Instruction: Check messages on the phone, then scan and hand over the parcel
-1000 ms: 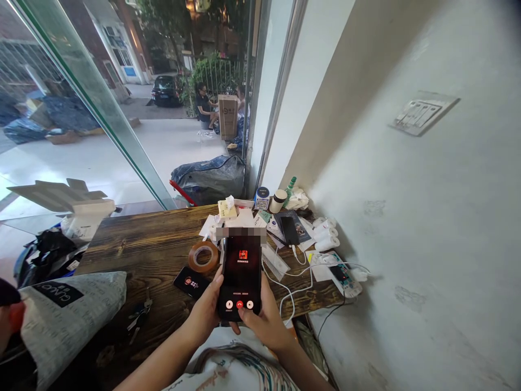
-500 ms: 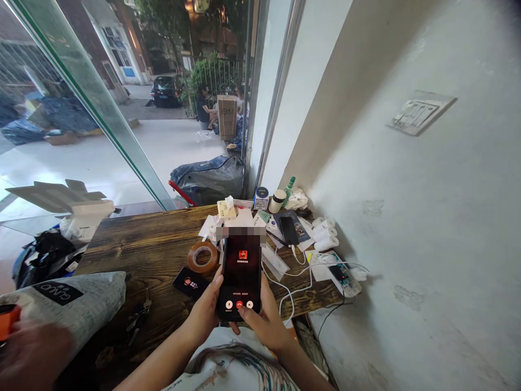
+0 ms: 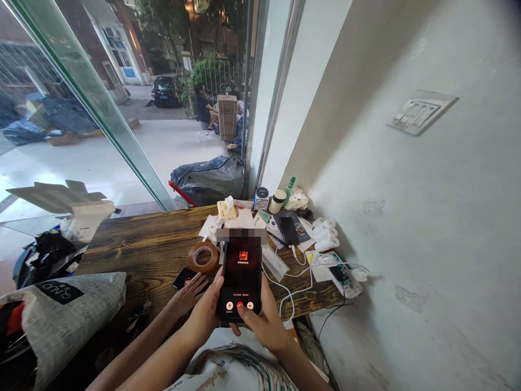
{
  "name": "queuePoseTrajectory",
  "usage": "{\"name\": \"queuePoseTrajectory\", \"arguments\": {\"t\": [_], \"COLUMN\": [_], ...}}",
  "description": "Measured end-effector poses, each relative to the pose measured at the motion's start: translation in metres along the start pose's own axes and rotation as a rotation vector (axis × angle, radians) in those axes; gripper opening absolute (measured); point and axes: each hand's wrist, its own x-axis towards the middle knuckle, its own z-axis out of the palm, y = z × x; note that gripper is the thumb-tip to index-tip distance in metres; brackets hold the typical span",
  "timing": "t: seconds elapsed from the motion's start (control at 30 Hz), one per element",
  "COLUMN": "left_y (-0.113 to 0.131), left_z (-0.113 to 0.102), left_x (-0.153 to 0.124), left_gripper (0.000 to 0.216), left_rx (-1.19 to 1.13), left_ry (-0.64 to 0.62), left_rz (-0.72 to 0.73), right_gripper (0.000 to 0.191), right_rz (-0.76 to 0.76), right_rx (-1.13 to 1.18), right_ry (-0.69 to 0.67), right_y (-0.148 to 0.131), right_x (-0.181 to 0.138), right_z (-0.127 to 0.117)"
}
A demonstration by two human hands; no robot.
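L hand (image 3: 205, 312) & R hand (image 3: 264, 323) fingers wrapped round phone (image 3: 241, 279), forearms angled inward

A dark plank-wood counter (image 3: 154, 250) is laid with a brown tape roll (image 3: 203, 256), white paper rolls (image 3: 325, 234), and a grey printed bag (image 3: 77, 309).

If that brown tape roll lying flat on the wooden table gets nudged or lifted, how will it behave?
The brown tape roll lies flat on its side on the dark wooden table, so a push would probably slide it, not roll it. It looks like a thin hollow ring, likely light and rigid. Tipped onto its edge, it could roll toward the white cables.
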Motion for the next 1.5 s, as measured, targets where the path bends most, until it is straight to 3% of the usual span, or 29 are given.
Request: {"name": "queuePoseTrajectory", "arguments": {"t": [0.17, 0.37, 0.5, 0.83, 0.97, 1.2, 1.5], "left_y": [0.005, 0.005, 0.005, -0.001, 0.000, 0.004, -0.001], "left_z": [0.006, 0.005, 0.006, 0.001, 0.001, 0.005, 0.004], "left_x": [-0.004, -0.003, -0.002, 0.000, -0.002, -0.007, -0.008], "left_gripper": [0.101, 0.088, 0.078, 0.086, 0.087, 0.088, 0.088], "left_rx": [0.008, 0.046, 0.048, 0.017, 0.018, 0.014, 0.133], "left_ry": [0.001, -0.008, -0.052, -0.123, -0.131, -0.114, -0.161], "left_rz": [-0.012, 0.010, 0.031, 0.004, -0.010, -0.040, -0.040], "right_gripper": [0.043, 0.041, 0.048, 0.058, 0.059, 0.049, 0.057], "right_rz": [-0.017, -0.016, -0.007, 0.128, 0.141, 0.065, 0.147], "right_rx": [-0.059, 0.070, 0.015, 0.013, 0.022, 0.004, -0.032], "right_ry": [0.024, -0.013, 0.030, 0.378, 0.392, 0.292, 0.568], "right_y": [0.002, 0.001, 0.004, 0.018, 0.017, 0.011, 0.002], "right_x": [0.001, 0.001, -0.002, 0.006, 0.007, 0.006, 0.025], "right_z": [-0.002, 0.002, 0.001, -0.006, -0.006, -0.005, -0.011]}}
